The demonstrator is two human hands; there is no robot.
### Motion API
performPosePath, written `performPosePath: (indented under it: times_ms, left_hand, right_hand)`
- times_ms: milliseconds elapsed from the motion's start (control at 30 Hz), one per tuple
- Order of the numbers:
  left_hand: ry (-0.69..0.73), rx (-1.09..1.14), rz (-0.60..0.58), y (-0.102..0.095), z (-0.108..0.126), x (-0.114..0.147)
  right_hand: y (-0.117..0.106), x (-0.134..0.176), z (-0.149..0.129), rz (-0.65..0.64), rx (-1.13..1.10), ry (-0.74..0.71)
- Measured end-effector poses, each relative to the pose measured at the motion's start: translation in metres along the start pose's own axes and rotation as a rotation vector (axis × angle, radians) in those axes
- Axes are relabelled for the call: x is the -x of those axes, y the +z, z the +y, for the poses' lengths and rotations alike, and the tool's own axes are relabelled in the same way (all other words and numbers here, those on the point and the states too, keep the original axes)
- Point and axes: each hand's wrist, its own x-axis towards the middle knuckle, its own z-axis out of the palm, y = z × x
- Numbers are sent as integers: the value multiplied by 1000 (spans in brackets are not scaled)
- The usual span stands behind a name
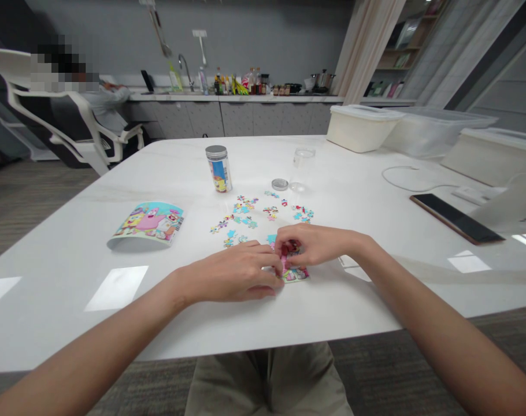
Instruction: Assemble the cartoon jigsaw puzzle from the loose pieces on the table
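Note:
Joined jigsaw pieces (298, 275) in pink, green and red lie on the table in front of me, partly covered by my fingers. My left hand (241, 270) rests at their left edge, its thumb and fingertips closed on that side. From above, my right hand (308, 244) bends down over them with its fingers pinched at the pink part; the exact piece under the fingertips is hidden. Loose jigsaw pieces (244, 205) are scattered just beyond both hands. To the left stands a curved picture sheet (149, 222) with cartoon figures.
Farther back are a lidded puzzle canister (218, 170), a clear jar (303, 167) and a metal lid (280, 184). A phone (456, 218), cable and storage bins (362, 128) occupy the right side. Someone sits in a white-framed chair (81, 115) at the far left.

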Motion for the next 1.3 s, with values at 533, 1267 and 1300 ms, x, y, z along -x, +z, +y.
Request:
performPosePath:
  times_ms: [533,1267,1300]
  left_hand:
    - [-328,251,-120,-24,-13,18]
    - [-373,248,51,-1,5,1]
    - [-371,244,44,-1,5,1]
  right_hand:
    - [0,0,1,-8,-15,22]
    - [0,0,2,-8,-13,12]
    - [0,0,2,-9,-12,12]
